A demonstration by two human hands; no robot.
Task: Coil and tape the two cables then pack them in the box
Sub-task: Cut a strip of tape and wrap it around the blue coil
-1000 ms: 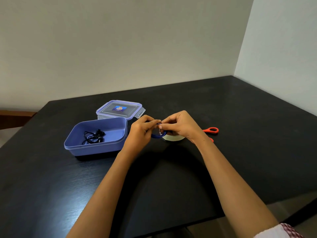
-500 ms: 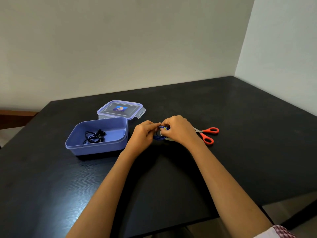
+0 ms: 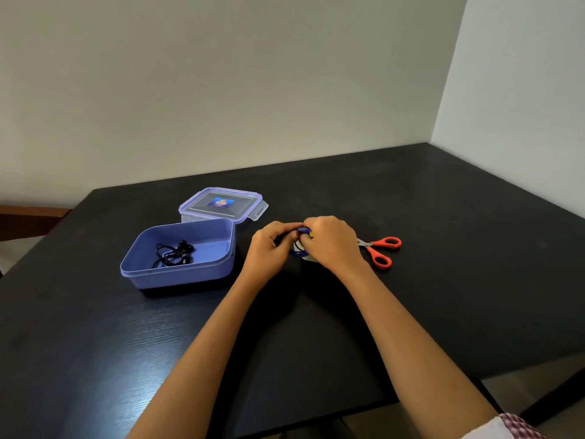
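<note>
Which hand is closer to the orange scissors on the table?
Right. The right hand sits just beside the scissors. The left hand is farther off, beyond the right hand, toward the box. Both grip the blue cable.

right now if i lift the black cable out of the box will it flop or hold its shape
Probably floppy: the black cable lies in loose thin loops in the box, so strands may dangle. It looks light too. Whether tape binds it, I cannot tell.

Left hand (image 3: pixel 269 250), right hand (image 3: pixel 332 243), forearms (image 3: pixel 209 340) bare; right sleeve (image 3: pixel 498 431) white, red-patterned cuff (image 3: pixel 522 423)
</note>
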